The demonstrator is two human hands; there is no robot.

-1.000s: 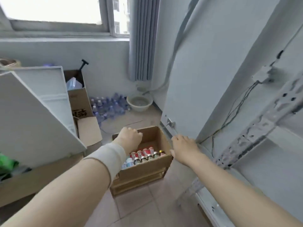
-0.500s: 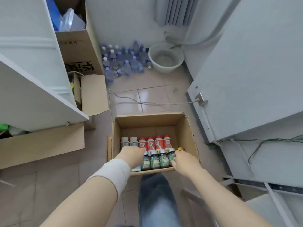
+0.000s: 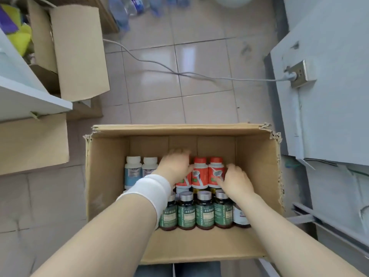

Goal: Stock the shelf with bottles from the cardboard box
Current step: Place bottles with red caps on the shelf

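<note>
The cardboard box (image 3: 185,130) stands open on the tiled floor (image 3: 155,80), at 6 o'clock in the view, and both arms reach down into it. The bottles stand upright in two rows. The row toward 12 o'clock has two white bottles (image 3: 132,170) at its 9 o'clock end and then the red bottles (image 3: 199,174). The row toward 6 o'clock holds the green-labelled bottles (image 3: 204,213), with a dark bottle (image 3: 240,215) bearing a white label at its 3 o'clock end.

The left hand (image 3: 175,166), with a white wristband (image 3: 151,188) just behind it, lies over the top of the leftmost red bottle. Its fingers are blurred, so I cannot tell whether they grip. The right hand (image 3: 236,181) touches the 3 o'clock side of the rightmost red bottle, thumb on the label — whether its fingers have closed round the bottle I cannot tell.

At 12 o'clock from the box a grey cable (image 3: 159,64) trails across the floor to a wall socket (image 3: 299,73) at 2 o'clock. A second carton (image 3: 77,52) stands at 10 o'clock beside a white shelf board (image 3: 30,96), and blurred water bottles (image 3: 127,7) lie along the top edge.
</note>
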